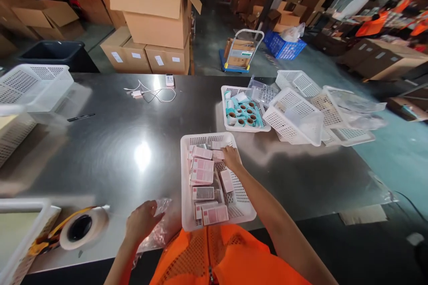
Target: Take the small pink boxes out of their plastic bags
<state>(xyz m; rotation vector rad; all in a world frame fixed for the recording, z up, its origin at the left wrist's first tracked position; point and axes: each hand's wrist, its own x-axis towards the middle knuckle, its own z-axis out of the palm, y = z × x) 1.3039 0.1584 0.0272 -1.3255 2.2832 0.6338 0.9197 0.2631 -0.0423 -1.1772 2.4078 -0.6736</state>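
Left hand: the left hand [143, 221] lies at the near edge of the desk [127, 151], fingers spread over a clear plastic bag [159, 227], pressing it flat; it grips nothing.
Tape roll: a white tape roll [83, 228] sits just left of that hand, near the near-left corner, beside a white bin [20, 231].
Pink boxes basket: a white perforated basket [214, 178] stands at the near edge, right of the bag, filled with small pink boxes [202, 171] lying flat.
Right hand: the right hand [231, 156] reaches into the far end of this basket, fingers curled down among the boxes; whether it grasps one cannot be told.
Teal basket: a second basket [244, 111] farther on, toward the far edge, holds teal rolls standing on end.
Empty baskets: tilted white baskets [297, 113] and clear bags [354, 107] are piled by the desk's right edge.
Cable: a white cable [154, 93] and a small device [170, 80] lie near the far edge.
Left side: two more white baskets [33, 84] sit at the left edge.
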